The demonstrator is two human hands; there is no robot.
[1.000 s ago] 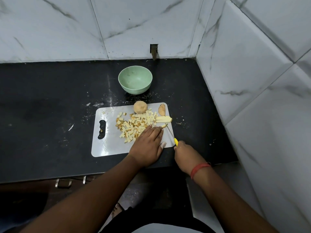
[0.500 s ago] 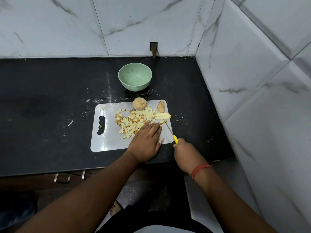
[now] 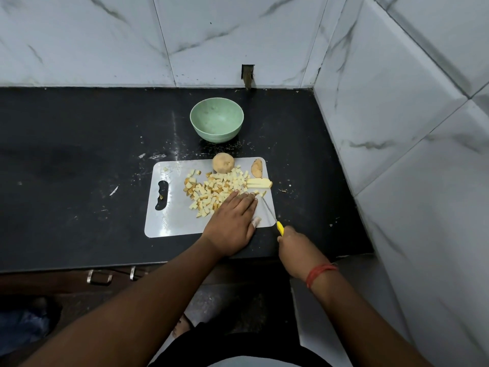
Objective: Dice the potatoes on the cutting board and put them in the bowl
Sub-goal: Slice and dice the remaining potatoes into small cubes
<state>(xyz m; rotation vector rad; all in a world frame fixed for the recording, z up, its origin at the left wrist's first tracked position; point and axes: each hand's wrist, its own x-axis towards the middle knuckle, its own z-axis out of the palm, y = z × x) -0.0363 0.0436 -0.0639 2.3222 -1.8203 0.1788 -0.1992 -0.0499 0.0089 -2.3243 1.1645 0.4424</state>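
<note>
A grey cutting board lies on the black counter. On it is a heap of diced potato, a whole unpeeled potato at the far edge, a potato end piece and a few cut sticks at the far right. My left hand lies flat, fingers straight, on the board at the near edge of the dice. My right hand grips a yellow-handled knife, blade pointing toward the sticks. The empty green bowl stands behind the board.
Marble-tiled walls close the counter at the back and on the right. The black counter stretches left of the board with small scraps on it. Drawer handles show below the front edge.
My hands have stayed in nearly the same place over the board; only the camera view has shifted slightly. The potato pieces have not moved.
</note>
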